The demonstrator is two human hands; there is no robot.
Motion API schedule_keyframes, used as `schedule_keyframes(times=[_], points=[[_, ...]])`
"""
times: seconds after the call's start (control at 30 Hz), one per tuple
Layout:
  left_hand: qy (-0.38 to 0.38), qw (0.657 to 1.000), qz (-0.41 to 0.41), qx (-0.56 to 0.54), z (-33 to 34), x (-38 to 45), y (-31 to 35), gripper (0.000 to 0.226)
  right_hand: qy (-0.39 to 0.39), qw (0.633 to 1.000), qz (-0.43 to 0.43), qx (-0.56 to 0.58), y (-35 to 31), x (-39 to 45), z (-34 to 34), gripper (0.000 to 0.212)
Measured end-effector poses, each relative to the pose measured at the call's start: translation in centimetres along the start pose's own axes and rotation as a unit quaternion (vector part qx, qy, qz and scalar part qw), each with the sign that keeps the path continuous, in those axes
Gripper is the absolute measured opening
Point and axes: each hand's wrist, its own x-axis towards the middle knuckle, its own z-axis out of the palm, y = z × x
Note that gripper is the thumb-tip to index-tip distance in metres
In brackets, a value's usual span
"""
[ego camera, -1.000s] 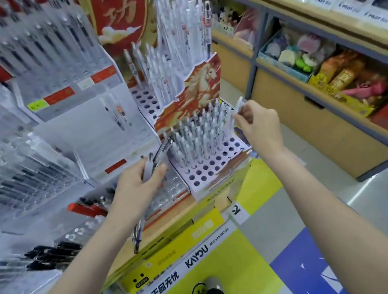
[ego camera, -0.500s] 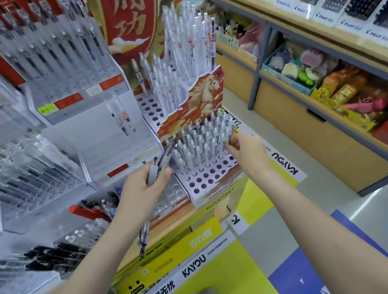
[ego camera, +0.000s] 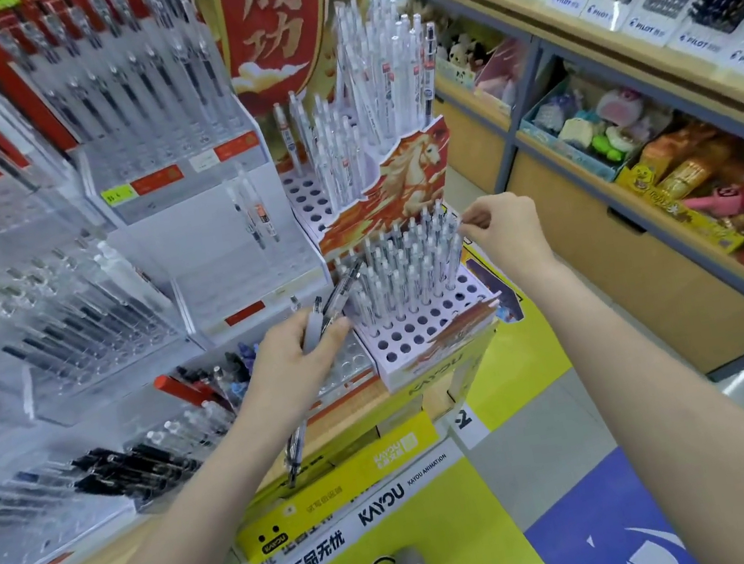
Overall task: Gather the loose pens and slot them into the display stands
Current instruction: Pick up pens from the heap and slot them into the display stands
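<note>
Your right hand (ego camera: 506, 236) pinches a pen top at the lower display stand (ego camera: 434, 320), mid-frame. Push it straight down. Your left hand (ego camera: 293, 367) grips the loose pens (ego camera: 332, 307).

A single wide-angle camera sits on the person's head, looking forward and steeply down along both forearms. It is close to the tiered pen stand (ego camera: 420, 323) at centre and faces the shop shelving (ego camera: 615, 48) running off at right.
</note>
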Motion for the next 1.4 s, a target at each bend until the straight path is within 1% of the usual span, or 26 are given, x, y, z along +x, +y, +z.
schedule_keyframes(times=[0.07,0.13,0.2,0.23,0.3,0.33,0.37,0.4,0.43,0.47,0.5,0.6,0.67,0.73,0.8,0.87,0.9,1.0,1.1,1.13,1.17,1.2,1.27,1.3,1.37,1.4], points=[[-0.004,1.0,0.0,-0.005,0.1,0.0,0.0,0.036,-0.008,1.0,0.01,-0.004,-0.4,0.2,0.1,0.015],[-0.022,0.999,-0.013,-0.027,0.2,0.1,0.2,0.035,-0.037,0.999,0.026,-0.016,-0.5,0.1,-0.2,0.017],[-0.06,0.993,-0.04,-0.09,0.2,0.0,0.7,0.027,-0.047,0.998,0.039,-0.016,-0.8,-0.3,-1.3,0.027],[-0.083,0.988,-0.049,-0.124,0.1,0.0,1.0,0.023,-0.022,0.999,0.042,-0.005,-1.1,-0.7,-1.9,0.032],[-0.115,0.979,-0.047,-0.161,0.1,0.1,1.3,0.019,0.03,0.996,0.028,0.075,-2.5,-2.3,-3.3,0.026],[-0.129,0.977,-0.042,-0.165,0.2,0.1,1.4,0.018,0.006,0.988,0.017,0.153,-3.5,-3.4,-3.7,0.019],[-0.144,0.976,-0.035,-0.162,0.3,0.1,1.5,0.018,-0.058,0.971,0.008,0.234,-4.8,-4.6,-3.9,0.014],[-0.159,0.975,-0.029,-0.154,0.5,0.1,1.6,0.019,-0.131,0.953,0.0,0.272,-5.8,-5.6,-3.7,0.014],[-0.174,0.974,-0.022,-0.141,0.7,0.1,1.7,0.021,-0.188,0.946,-0.016,0.263,-6.5,-6.3,-3.4,0.017],[-0.183,0.975,-0.015,-0.125,0.9,0.1,1.8,0.025,-0.22,0.945,-0.033,0.24,-7.0,-6.7,-3.2,0.021],[-0.188,0.976,-0.009,-0.107,1.1,0.1,2.0,0.028,-0.23,0.945,-0.045,0.226,-7.3,-7.0,-2.9,0.021],[-0.191,0.98,0.003,-0.064,1.2,0.2,2.1,0.031,-0.217,0.944,-0.052,0.243,-7.4,-6.8,-2.9,0.011],[-0.202,0.978,0.005,-0.048,1.2,0.2,2.3,0.031,-0.255,0.931,-0.058,0.255,-7.3,-6.9,-2.9,0.004],[-0.22,0.975,0.011,-0.034,1.1,0.2,2.5,0.03,-0.295,0.915,-0.07,0.266,-7.4,-7.0,-2.8,0.006],[-0.233,0.971,0.013,-0.039,0.6,0.1,2.8,0.028,-0.302,0.911,-0.069,0.271,-7.5,-7.1,-2.6,0.008],[-0.24,0.966,-0.005,-0.1,-0.2,-0.1,2.7,0.021,-0.29,0.903,-0.039,0.315,-7.9,-6.9,-2.5,0.007],[-0.239,0.959,-0.025,-0.15,-0.7,-0.3,2.4,0.02,-0.275,0.89,-0.011,0.362,-8.1,-6.7,-2.3,0.007],[-0.227,0.921,-0.103,-0.298,-3.1,-1.1,1.0,0.027,-0.244,0.821,0.074,0.511,-9.2,-6.1,-1.6,0.011],[-0.217,0.872,-0.16,-0.409,-7.1,-2.7,-0.9,0.032,-0.24,0.763,0.117,0.588,-11.7,-6.2,-0.5,0.015],[-0.204,0.858,-0.172,-0.438,-8.6,-3.4,-1.5,0.032,-0.232,0.751,0.124,0.606,-12.9,-6.3,0.1,0.017],[-0.186,0.849,-0.178,-0.462,-10.2,-4.2,-2.0,0.033,-0.218,0.75,0.127,0.612,-14.3,-6.5,0.8,0.018],[-0.165,0.848,-0.18,-0.47,-11.8,-5.1,-2.6,0.032,-0.208,0.76,0.117,0.605,-15.7,-6.9,1.5,0.02],[-0.119,0.87,-0.179,-0.443,-15.0,-7.2,-3.9,0.034,-0.211,0.804,0.049,0.554,-19.1,-8.2,3.0,0.018],[-0.096,0.882,-0.179,-0.426,-16.7,-8.3,-4.6,0.036,-0.228,0.83,-0.01,0.509,-21.1,-9.3,3.6,0.015],[-0.066,0.893,-0.177,-0.409,-20.3,-10.9,-6.1,0.041,-0.266,0.882,-0.16,0.354,-25.5,-12.0,5.3,0.011],[-0.053,0.896,-0.174,-0.406,-22.2,-12.3,-6.8,0.038,-0.278,0.892,-0.243,0.259,-27.7,-13.6,6.3,0.011]])
